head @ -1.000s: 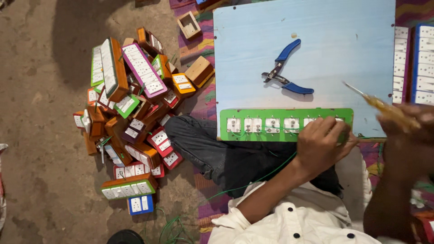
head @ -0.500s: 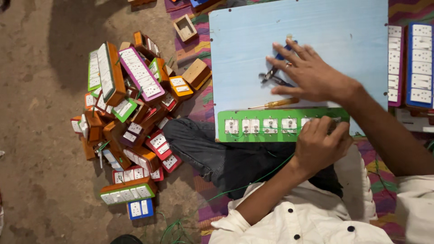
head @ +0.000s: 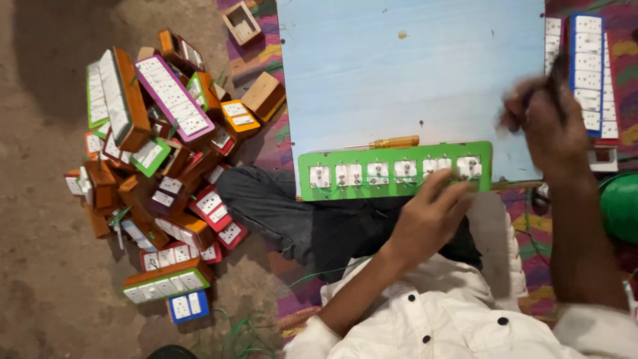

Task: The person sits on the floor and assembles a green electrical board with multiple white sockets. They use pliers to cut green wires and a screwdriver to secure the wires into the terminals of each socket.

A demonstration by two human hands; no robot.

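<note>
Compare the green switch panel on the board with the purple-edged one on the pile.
The green panel lies flat along the blue board's near edge, under the left hand; the purple-edged panel rests slanted on the heap of boxes, untouched. Green shows screws and wire; purple shows white socket faces. Both are long, narrow strips.

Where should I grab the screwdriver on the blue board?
Grab the screwdriver by its fat yellow handle, the right-hand end, coming from above. It lies flat on the board just above the green plate, so only the top is open; the thin shaft is harder to pinch.
</note>
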